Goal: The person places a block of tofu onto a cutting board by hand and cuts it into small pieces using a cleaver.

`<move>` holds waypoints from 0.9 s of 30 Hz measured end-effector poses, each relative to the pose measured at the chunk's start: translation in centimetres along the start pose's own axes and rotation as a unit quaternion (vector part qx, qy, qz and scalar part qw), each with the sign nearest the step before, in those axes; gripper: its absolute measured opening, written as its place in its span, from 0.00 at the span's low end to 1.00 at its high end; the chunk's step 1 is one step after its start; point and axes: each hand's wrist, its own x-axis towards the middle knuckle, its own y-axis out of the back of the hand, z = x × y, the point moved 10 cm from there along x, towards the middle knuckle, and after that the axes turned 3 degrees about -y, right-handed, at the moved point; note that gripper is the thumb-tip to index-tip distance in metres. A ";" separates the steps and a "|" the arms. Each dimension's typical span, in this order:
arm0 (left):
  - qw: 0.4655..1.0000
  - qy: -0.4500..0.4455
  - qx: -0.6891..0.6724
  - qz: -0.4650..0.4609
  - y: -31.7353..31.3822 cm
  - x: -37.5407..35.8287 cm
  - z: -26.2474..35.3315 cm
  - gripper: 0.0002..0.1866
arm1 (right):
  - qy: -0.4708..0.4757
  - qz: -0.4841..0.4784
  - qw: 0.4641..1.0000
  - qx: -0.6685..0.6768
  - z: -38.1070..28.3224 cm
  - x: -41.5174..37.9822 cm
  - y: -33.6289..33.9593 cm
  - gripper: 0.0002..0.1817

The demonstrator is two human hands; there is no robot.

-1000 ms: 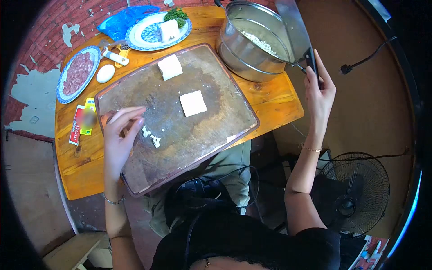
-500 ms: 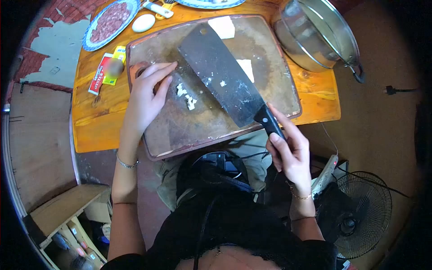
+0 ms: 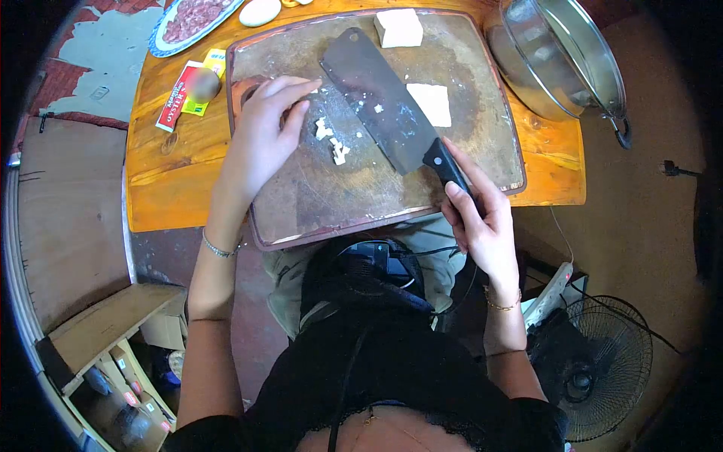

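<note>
My right hand (image 3: 486,226) is wrapped round the black handle of a cleaver (image 3: 380,102). Its broad dark blade slants over the cutting board (image 3: 467,158), with white crumbs stuck on its face. My left hand (image 3: 271,139) is left of the blade, fingers stretched and thumb apart, holding nothing; its fingertips are close to the cleaver's edge. Small white diced bits, apparently tofu (image 3: 340,153), lie between that hand and the blade. A flat white tofu piece (image 3: 431,105) lies right of the blade, and a thicker tofu block (image 3: 399,29) sits at the board's far edge. A reddish-brown thing behind my left hand is mostly hidden.
On the wooden table (image 3: 162,196), a red oyster-sauce packet (image 3: 177,98) and a yellow packet (image 3: 214,63) lie left of the board. Farther back are a plate of minced meat (image 3: 188,22) and an egg (image 3: 260,12). A metal pot (image 3: 538,60) stands right; a fan (image 3: 595,369) is below.
The cleaver has shifted away from the board's front edge, its blade now angled differently. More of the flat tofu piece shows beside it. My left hand is nearly unchanged; the whole view has shifted slightly.
</note>
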 end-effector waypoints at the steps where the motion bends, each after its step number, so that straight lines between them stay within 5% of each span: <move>1: 0.999 0.012 -0.031 -0.011 -0.4 0.2 0.1 0.15 | -0.002 0.004 1.000 0.005 0.2 -0.2 0.2 0.25; 5: 0.982 0.087 -0.137 -0.100 -1.8 0.0 0.3 0.16 | -0.021 0.028 0.999 0.003 1.4 -1.4 1.2 0.25; 8: 0.995 0.004 -0.099 -0.032 0.4 -0.2 2.4 0.21 | -0.038 0.034 0.999 -0.009 2.1 -2.6 1.0 0.26; 14: 0.992 0.080 -0.096 -0.006 0.0 -2.0 1.1 0.28 | -0.015 0.040 0.999 -0.031 3.1 -3.7 -1.7 0.28; 20: 0.982 0.098 -0.155 0.036 -0.8 -2.3 1.1 0.24 | -0.030 0.003 1.000 -0.002 3.2 -3.8 -4.3 0.29; 24: 0.972 0.067 -0.221 0.050 -0.2 -1.5 2.4 0.21 | -0.111 -0.046 0.977 0.174 4.2 -3.2 -5.0 0.27; 27: 0.975 0.032 -0.207 0.071 1.3 -0.9 2.7 0.20 | -0.102 -0.047 0.977 0.183 4.1 -3.1 -5.1 0.27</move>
